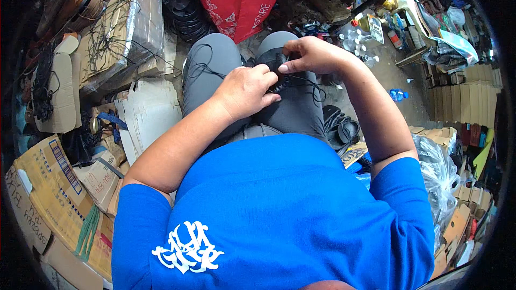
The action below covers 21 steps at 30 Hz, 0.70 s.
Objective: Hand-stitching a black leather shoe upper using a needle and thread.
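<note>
The left hand [247, 88] curls round the near side of a black item [273, 59] over the lap, and the right hand [312, 56] pinches its upper part between thumb and bent forefinger. Fingers and dark colouring hide most of its shape; I cannot tell its kind. Thin black cord [201, 68] loops over the thighs. A red bag [242, 0] stands beyond the knees; grey floor [392, 78] shows between right forearm and stacked cardboard [459, 102].
</note>
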Each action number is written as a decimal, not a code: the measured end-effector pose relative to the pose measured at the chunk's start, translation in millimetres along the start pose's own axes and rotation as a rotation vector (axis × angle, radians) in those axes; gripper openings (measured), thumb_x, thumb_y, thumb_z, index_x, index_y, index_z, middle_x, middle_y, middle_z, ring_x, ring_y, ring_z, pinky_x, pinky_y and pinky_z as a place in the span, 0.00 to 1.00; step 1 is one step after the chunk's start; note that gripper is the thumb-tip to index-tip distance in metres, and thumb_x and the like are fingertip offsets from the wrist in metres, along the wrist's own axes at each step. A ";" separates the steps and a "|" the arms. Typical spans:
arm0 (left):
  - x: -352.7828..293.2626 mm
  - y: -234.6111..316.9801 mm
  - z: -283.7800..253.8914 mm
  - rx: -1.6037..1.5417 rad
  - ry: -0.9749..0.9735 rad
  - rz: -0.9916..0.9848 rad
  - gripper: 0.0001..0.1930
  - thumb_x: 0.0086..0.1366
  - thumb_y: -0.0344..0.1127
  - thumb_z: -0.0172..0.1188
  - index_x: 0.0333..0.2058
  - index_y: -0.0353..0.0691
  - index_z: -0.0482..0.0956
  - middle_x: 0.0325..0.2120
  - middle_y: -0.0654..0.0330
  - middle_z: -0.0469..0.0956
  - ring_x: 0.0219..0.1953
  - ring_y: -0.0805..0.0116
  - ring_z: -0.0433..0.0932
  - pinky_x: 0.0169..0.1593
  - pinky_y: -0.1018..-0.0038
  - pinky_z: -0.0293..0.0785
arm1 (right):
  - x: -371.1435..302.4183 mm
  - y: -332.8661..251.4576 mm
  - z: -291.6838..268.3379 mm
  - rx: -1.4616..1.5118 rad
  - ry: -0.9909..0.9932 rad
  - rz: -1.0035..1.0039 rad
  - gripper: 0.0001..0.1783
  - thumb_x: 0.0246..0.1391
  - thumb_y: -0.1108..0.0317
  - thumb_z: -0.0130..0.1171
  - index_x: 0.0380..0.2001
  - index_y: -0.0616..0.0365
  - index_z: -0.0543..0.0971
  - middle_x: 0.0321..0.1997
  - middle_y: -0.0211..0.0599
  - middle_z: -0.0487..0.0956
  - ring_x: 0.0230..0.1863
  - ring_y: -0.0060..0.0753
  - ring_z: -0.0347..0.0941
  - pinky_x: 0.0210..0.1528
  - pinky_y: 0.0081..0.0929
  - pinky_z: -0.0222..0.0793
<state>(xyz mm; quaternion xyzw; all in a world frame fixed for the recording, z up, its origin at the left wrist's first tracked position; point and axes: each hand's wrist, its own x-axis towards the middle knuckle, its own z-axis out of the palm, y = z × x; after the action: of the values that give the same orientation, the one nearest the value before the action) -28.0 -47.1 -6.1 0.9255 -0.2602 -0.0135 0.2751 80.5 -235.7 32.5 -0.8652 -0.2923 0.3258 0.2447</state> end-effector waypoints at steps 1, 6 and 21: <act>-0.8 -2.3 3.2 -0.067 0.006 0.017 0.17 0.49 0.43 0.67 0.32 0.39 0.74 0.31 0.55 0.72 0.33 0.51 0.76 0.36 0.61 0.73 | -1.1 4.2 3.0 -0.001 -0.001 -0.001 0.27 0.43 0.49 0.67 0.40 0.59 0.78 0.26 0.36 0.76 0.30 0.26 0.70 0.35 0.28 0.66; -5.2 -11.3 0.8 -0.347 -0.008 -0.025 0.12 0.52 0.36 0.65 0.31 0.38 0.73 0.28 0.54 0.70 0.33 0.53 0.73 0.37 0.64 0.70 | -15.9 25.5 24.2 0.431 -0.007 0.090 0.18 0.49 0.53 0.65 0.22 0.59 0.77 0.18 0.20 0.70 0.23 0.14 0.61 0.27 0.21 0.58; 28.9 -32.4 -36.5 -0.409 0.216 -0.078 0.11 0.52 0.31 0.64 0.37 0.40 0.81 0.41 0.56 0.76 0.47 0.61 0.74 0.51 0.70 0.69 | -36.4 -0.5 41.0 0.372 0.708 -0.091 0.15 0.52 0.58 0.61 0.32 0.62 0.78 0.23 0.32 0.75 0.28 0.18 0.68 0.33 0.22 0.67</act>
<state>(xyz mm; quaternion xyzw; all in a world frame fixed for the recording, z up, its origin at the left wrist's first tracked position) 18.5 -19.8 11.6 0.8560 -0.1851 0.0224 0.4822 28.9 -250.0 20.8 -0.8510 -0.1641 0.0436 0.4969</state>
